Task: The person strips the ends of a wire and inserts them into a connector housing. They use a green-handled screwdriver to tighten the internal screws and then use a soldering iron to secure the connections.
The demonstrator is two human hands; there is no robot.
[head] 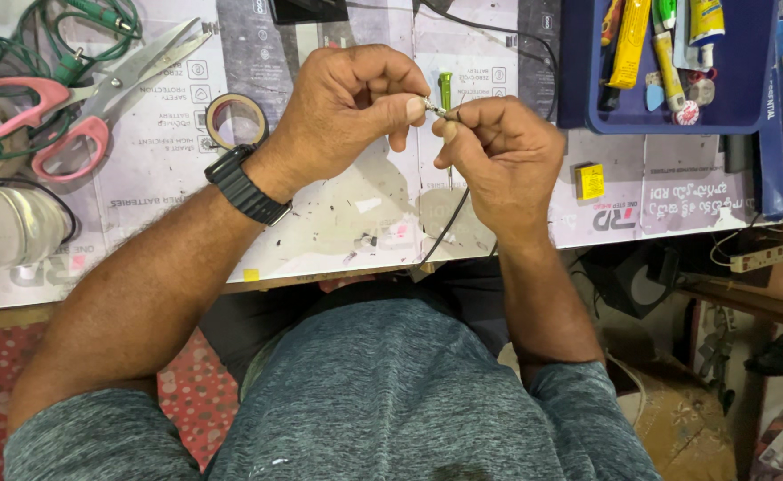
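Both hands are meeting above the middle of the tabletop, near its front edge. The left hand point(347, 111) is pinching the small metal tip point(433, 109) of a thin black cable point(446, 227) between thumb and forefinger; the right hand point(498, 156) is gripping the cable just behind it, fingers curled tight. The cable is hanging down over the front edge. Glossy printed sheets are covering the tabletop point(338, 223). Pink-handled scissors point(80, 98) and a tape roll point(236, 120) are lying toward the left edge, a blue tray point(579, 80) at the far right corner, a small yellow block point(590, 181) just beside the right hand.
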